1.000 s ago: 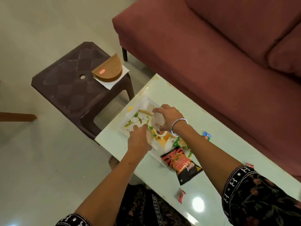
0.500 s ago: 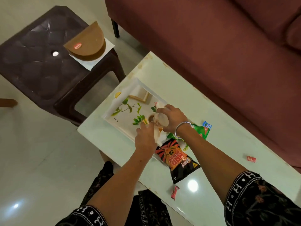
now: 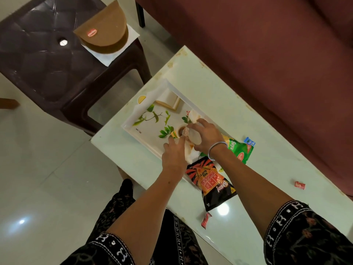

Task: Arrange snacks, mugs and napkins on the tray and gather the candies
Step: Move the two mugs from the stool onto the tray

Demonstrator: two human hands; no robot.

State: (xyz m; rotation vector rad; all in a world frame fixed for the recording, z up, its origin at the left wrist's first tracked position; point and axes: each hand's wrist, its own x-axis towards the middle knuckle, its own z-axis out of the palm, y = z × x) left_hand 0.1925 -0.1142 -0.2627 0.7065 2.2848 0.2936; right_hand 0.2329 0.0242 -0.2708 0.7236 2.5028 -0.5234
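Observation:
A white tray [image 3: 133,124] with a leaf print lies on the pale table [image 3: 210,88]. Folded napkins [image 3: 168,98] sit at its far end. My right hand [image 3: 207,137] grips a white patterned mug [image 3: 192,135], tilted on its side over the tray's middle. My left hand [image 3: 173,155] curls around a second white mug [image 3: 188,151] just beside it. A black-and-red chips packet [image 3: 210,185] overlaps the tray's near end. A green snack packet [image 3: 239,151] lies under my right wrist. Loose candies lie on the table: a blue candy [image 3: 249,141], a red candy [image 3: 299,185] and another red candy [image 3: 206,219].
A dark brown plastic stool [image 3: 44,60] stands left of the table, bearing a brown semicircular container [image 3: 104,33] on a white napkin. A maroon sofa [image 3: 267,54] runs along the table's far side. Pale floor tiles lie below and left.
Both hands shifted from the tray's middle toward its near end with the mugs between them. The view dropped closer, and the green packet and the folded napkins came into sight.

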